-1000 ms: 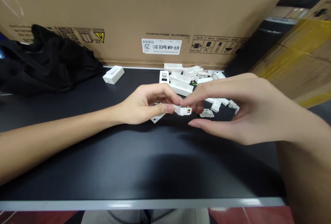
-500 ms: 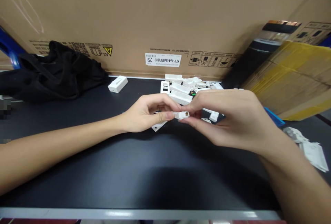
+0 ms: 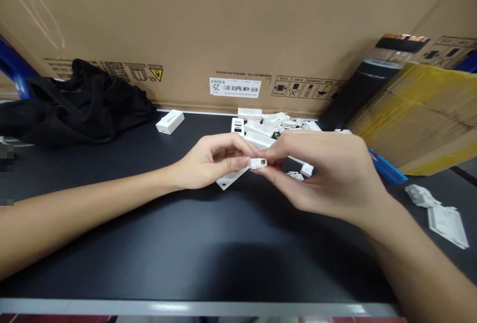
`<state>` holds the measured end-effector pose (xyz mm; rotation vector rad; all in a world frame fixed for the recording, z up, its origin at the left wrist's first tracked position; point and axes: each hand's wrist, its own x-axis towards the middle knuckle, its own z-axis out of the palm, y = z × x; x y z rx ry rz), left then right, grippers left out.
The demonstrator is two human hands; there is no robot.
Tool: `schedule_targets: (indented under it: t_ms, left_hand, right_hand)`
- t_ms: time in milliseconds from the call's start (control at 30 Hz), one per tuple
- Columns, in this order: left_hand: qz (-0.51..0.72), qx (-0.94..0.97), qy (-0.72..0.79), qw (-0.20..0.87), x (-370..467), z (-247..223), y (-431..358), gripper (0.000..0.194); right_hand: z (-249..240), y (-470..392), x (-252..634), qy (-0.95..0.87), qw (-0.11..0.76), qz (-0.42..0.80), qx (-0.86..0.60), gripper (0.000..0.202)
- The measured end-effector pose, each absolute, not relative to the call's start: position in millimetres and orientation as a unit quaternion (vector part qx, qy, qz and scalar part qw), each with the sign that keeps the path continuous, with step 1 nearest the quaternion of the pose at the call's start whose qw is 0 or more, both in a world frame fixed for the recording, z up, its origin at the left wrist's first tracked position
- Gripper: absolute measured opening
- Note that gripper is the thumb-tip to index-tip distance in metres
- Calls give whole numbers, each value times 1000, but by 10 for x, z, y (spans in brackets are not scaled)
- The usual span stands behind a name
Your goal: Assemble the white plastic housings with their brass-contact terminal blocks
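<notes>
Both hands meet over the middle of the dark table. Between their fingertips is a small white plastic part [image 3: 258, 163] with a brownish-gold square socket in its end. My left hand [image 3: 218, 160] pinches it from the left, thumb on the near side. My right hand [image 3: 320, 169] grips its other end between thumb and fingers. Below the left fingers, a flat white plate [image 3: 230, 179] with a dark hole at its corner shows in part. Behind the hands lies a pile of white plastic housings [image 3: 259, 128], partly hidden by the fingers.
A white rectangular box [image 3: 170, 121] and a black cloth bag [image 3: 85, 104] lie at the left. A large cardboard carton [image 3: 223, 25] walls the back. At the right stand a black roll [image 3: 367, 79] and a yellow-taped carton [image 3: 421, 114], near a blue object [image 3: 389, 166] and white pieces [image 3: 449, 223].
The held white part has shifted slightly left and turned so its socket faces me more squarely. My right hand has moved a little left with it. Both hands keep their grip.
</notes>
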<state>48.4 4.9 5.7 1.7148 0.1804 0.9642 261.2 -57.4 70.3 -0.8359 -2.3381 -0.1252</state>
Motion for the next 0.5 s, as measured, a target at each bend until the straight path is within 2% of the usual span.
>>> schedule_targets:
  t_ms: [500]
  left_hand:
    - [408, 750, 103, 511, 475, 108, 41, 5]
  right_hand:
    - [726, -540, 2639, -888, 335, -31, -313, 6]
